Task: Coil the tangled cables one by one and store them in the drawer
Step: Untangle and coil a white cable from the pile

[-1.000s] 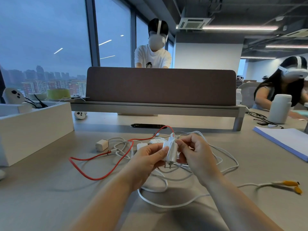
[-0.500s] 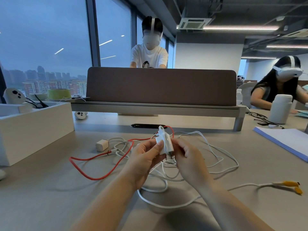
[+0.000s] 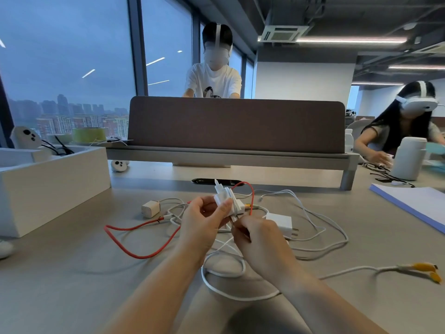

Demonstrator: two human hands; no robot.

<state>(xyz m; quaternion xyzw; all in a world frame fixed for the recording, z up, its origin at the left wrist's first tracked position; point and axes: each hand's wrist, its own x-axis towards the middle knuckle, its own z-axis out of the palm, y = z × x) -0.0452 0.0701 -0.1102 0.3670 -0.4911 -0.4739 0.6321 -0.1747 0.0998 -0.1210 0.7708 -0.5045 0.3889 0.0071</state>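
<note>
My left hand point(image 3: 204, 222) grips a white charger plug point(image 3: 222, 196), held upright above the desk with white cable wound around it. My right hand point(image 3: 260, 239) pinches the white cable point(image 3: 224, 273) just below the plug. Under both hands lies a tangle of white cables, with a red cable point(image 3: 130, 239) looping to the left. A second white charger point(image 3: 280, 224) rests on the desk right of my hands, and a small cream charger cube point(image 3: 150, 208) sits to the left. A white cable with yellow connectors point(image 3: 423, 270) trails off to the right.
A white open box point(image 3: 48, 189) stands at the left with a controller behind it. A brown desk divider point(image 3: 236, 126) crosses the back. A stack of paper point(image 3: 414, 203) and a white bottle point(image 3: 408, 159) are at the right. Two persons with headsets work nearby.
My left hand has raised and turned the plug upright. My right hand has slid from the plug down to the cable below it. The second white charger is now uncovered.
</note>
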